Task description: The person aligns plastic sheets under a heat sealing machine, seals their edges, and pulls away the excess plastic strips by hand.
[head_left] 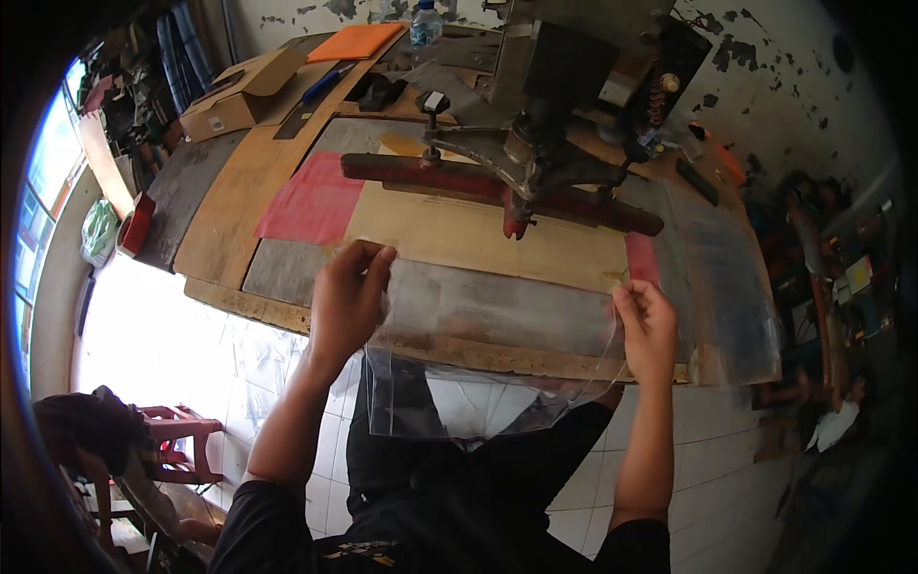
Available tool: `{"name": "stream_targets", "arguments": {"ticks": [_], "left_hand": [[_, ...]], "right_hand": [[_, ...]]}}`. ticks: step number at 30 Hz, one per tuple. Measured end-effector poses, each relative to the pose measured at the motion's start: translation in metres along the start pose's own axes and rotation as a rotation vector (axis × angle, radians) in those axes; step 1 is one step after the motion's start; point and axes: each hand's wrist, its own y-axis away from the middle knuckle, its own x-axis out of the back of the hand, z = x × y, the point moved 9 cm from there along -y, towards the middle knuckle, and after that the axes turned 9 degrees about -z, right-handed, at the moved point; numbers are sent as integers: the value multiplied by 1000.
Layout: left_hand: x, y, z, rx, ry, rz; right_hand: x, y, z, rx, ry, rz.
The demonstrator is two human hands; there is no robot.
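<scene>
A clear plastic sheet (478, 297) stretches between my two hands over the front edge of the worktable, its lower part hanging above my lap. My left hand (351, 287) pinches its upper left corner, thumb against fingers. At the upper right corner my right hand (646, 320) pinches it the same way. Just beyond lies a tan sheet (478, 234) with a pink piece (311, 199) at its left end and another pink piece (642, 256) at its right. Over the tan sheet spans the long red-and-dark bar (421, 172) of a press machine (564, 86).
Stacked clear sheets (732, 306) lie at the table's right side. A cardboard box (234, 103), an orange folder (356, 42) and a water bottle (426, 29) stand at the back. A roll of red tape (137, 223) is at the left edge. Another person (120, 459) sits low at left, near a red stool (186, 445).
</scene>
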Motion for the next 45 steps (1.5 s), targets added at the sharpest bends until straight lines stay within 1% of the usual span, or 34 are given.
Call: {"name": "stream_targets", "arguments": {"ticks": [1,3,4,5,6,7,9,10,12,13,15,17,19,22,24,26,28,30,32,34,36,37,38,40,43,45], "left_hand": [[-4,-12,-8,-33,-40,-24],[-9,-32,-12,-70,-84,-53],[-12,-41,-12,-75,-165,-70],[-15,-51,-12,-79,-247,-87],[-18,-60,-11,-136,-311,-63],[-22,-72,-18,-135,-311,-64],[-34,-93,-27,-182,-393,-114],[-35,-101,-28,-180,-391,-117],[-44,-113,-36,-130,-418,-168],[-46,-113,-35,-127,-416,-172],[-42,-108,-31,-61,-421,-113],[-42,-106,-25,-52,-417,-114],[-43,-105,-27,-47,-414,-114],[-47,-106,-34,-47,-426,-173],[-49,-105,-31,-115,-518,-146],[-50,-104,-31,-119,-530,-155],[-51,-103,-27,-127,-542,-163],[-52,-100,-19,-171,-632,-152],[-52,-99,-18,-201,-649,-167],[-49,-98,-16,-225,-674,-172],[-47,-93,-12,-226,-529,-264],[-41,-92,-12,-211,-548,-245],[-40,-91,-12,-200,-533,-267],[-41,-90,-17,-148,-503,-325],[-41,-89,-13,-170,-523,-330],[-41,-88,-13,-168,-512,-312]], "right_hand": [[-1,-9,3,-1,-4,3],[-3,-30,13,-10,205,-12],[-3,-40,15,-11,202,-8],[-4,-49,21,-60,243,-23],[-6,-59,28,-110,285,-40],[-5,-70,36,-112,285,-40],[-5,-90,49,-55,426,-69],[-7,-95,46,-59,428,-69],[-11,-101,54,-229,416,-61],[-13,-100,58,-234,418,-61],[-14,-97,46,-58,567,29],[-17,-93,43,-111,545,44],[-21,-90,29,70,642,79],[-27,-86,17,93,658,73],[-30,-85,17,85,651,60],[-31,-85,20,73,648,51],[-32,-84,18,116,698,31],[-32,-84,18,120,712,9],[-33,-85,15,129,720,-14],[-31,-83,14,82,697,-62],[-28,-78,6,67,715,-96],[-30,-78,3,48,737,-123],[-32,-78,0,64,718,-137],[-30,-77,3,-6,753,-187],[-31,-75,4,-34,771,-200],[-30,-74,13,11,770,-182]]}}
